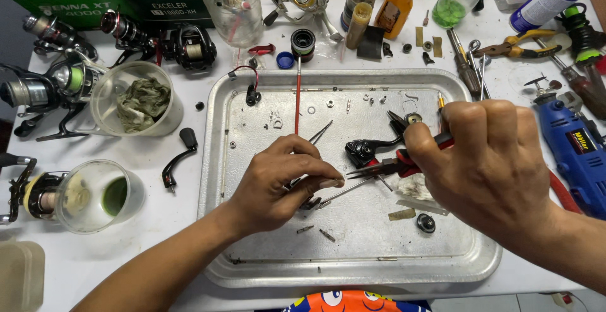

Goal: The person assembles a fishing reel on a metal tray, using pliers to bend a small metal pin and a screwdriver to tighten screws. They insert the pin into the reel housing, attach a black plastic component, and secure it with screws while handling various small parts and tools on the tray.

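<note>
Pinched between the thumb and fingertips of the left hand is a small metal part, too small to identify, held low over the dented, shallow aluminium tray; the palm faces down and the forearm reaches in from the lower left. Opposite it, the right hand is curled in a closed fist around the handles of the red-handled needle-nose pliers, knuckles up, its wrist coming in from the lower right. The pliers' slim tips point left and meet the left fingertips, just above the tray's middle. Just behind the tips lies a black fishing-reel handle arm. A thin red rod lies straight along the tray's upper half.
</note>
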